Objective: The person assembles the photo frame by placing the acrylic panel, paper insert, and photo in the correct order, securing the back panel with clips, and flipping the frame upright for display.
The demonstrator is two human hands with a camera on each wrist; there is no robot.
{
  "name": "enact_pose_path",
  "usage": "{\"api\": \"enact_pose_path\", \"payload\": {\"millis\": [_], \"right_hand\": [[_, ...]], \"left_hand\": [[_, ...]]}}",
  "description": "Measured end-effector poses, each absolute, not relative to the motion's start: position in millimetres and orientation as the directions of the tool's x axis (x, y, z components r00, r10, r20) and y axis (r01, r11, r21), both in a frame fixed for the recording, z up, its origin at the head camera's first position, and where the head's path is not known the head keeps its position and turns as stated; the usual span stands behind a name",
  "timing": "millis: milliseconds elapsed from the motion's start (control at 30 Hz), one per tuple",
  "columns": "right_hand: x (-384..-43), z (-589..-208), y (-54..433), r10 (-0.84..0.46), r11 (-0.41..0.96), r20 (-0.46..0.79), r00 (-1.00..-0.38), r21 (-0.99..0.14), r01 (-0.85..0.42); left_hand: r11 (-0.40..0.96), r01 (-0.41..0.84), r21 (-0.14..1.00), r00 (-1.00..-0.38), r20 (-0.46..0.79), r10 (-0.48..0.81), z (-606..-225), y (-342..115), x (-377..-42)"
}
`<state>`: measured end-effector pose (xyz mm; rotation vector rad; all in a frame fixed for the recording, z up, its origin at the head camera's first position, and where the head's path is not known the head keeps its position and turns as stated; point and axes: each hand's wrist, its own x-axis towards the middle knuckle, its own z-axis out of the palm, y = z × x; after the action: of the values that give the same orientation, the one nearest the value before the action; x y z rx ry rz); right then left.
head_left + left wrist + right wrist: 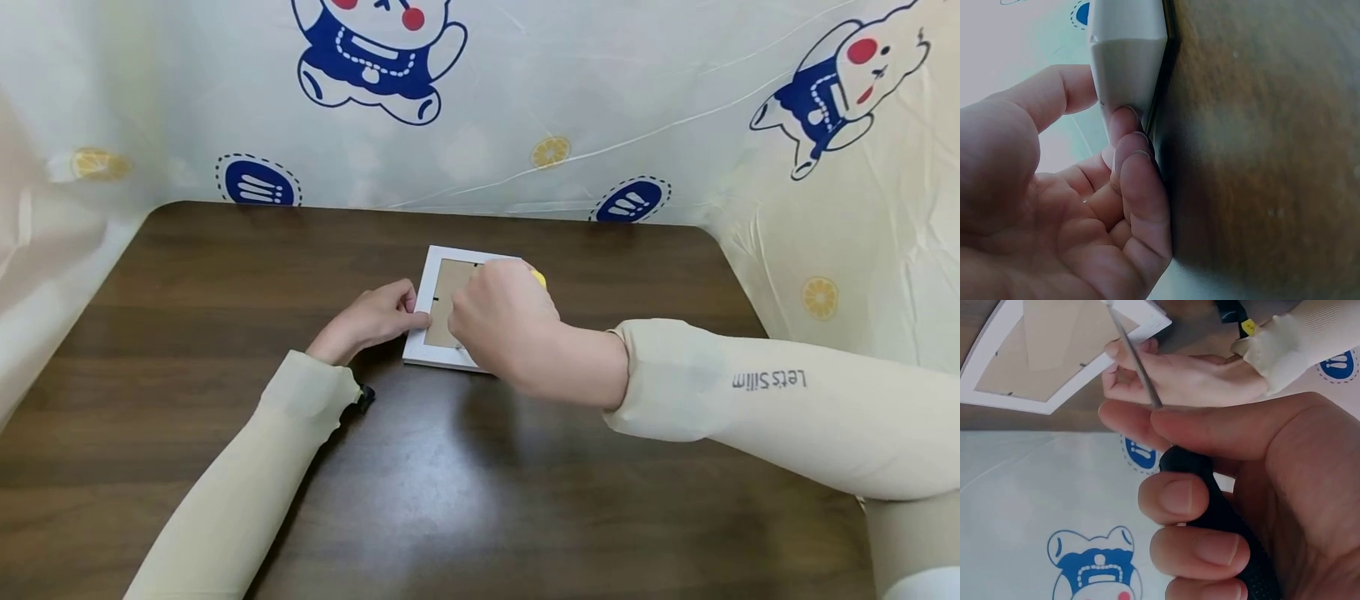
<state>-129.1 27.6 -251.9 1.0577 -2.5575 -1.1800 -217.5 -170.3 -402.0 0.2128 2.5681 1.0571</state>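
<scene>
A white picture frame [431, 279] lies back side up, its brown backing board [444, 321] held by small black tabs. My left hand [375, 315] grips the frame's left edge, thumb on top and fingertips [1141, 172] against its side. In my right hand [510, 325] is a screwdriver [1235, 531] with a black handle, fingers wrapped around it. Its yellow end [538, 277] peeks out beyond the fist in the head view. The metal shaft [1138, 362] slants to the frame's border near a corner. My right fist covers the frame's right part in the head view.
The dark wooden table [420, 500] extends around the frame. Behind and beside it hangs a pale plastic sheet [495, 100] printed with cartoon bears and orange slices. A dark band [365, 398] shows at the left cuff.
</scene>
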Motion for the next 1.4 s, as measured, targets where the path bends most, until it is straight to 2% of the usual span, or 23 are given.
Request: {"api": "enact_pose_path", "payload": {"millis": [200,433,600,733,867,933,1100,1267,1400], "right_hand": [[-142,-246,28,-0.635,0.439,-0.245,-0.733,0.666,-0.603],[-174,-246,61,-0.543,0.622,-0.362,-0.758,0.434,-0.652],[-190,-258,95,-0.555,0.677,-0.391,-0.734,0.300,-0.672],[-191,-267,104,-0.599,0.640,-0.346,-0.722,0.334,-0.692],[-189,-275,108,-0.600,0.631,-0.295,-0.744,0.398,-0.666],[-190,-280,111,-0.590,0.649,-0.281,-0.757,0.393,-0.651],[-195,-295,123,-0.555,0.706,-0.297,-0.777,0.325,-0.629],[-199,-316,137,-0.486,0.792,-0.365,-0.794,0.199,-0.577],[-200,-330,145,-0.472,0.832,-0.400,-0.785,0.093,-0.547]], "left_hand": [[0.713,-0.011,0.701,-0.923,-0.282,0.263,-402,-172,-217],[0.711,0.011,0.703,-0.926,-0.262,0.273,-401,-170,-217],[0.715,0.009,0.699,-0.924,-0.267,0.273,-401,-168,-217],[0.716,0.007,0.698,-0.922,-0.273,0.275,-401,-168,-217],[0.716,0.001,0.698,-0.925,-0.272,0.266,-401,-168,-216],[0.715,0.001,0.699,-0.926,-0.268,0.264,-401,-169,-216],[0.712,0.007,0.702,-0.928,-0.261,0.266,-401,-169,-216],[0.711,-0.001,0.703,-0.926,-0.269,0.265,-402,-170,-216],[0.709,-0.004,0.705,-0.926,-0.270,0.263,-404,-172,-217]]}}
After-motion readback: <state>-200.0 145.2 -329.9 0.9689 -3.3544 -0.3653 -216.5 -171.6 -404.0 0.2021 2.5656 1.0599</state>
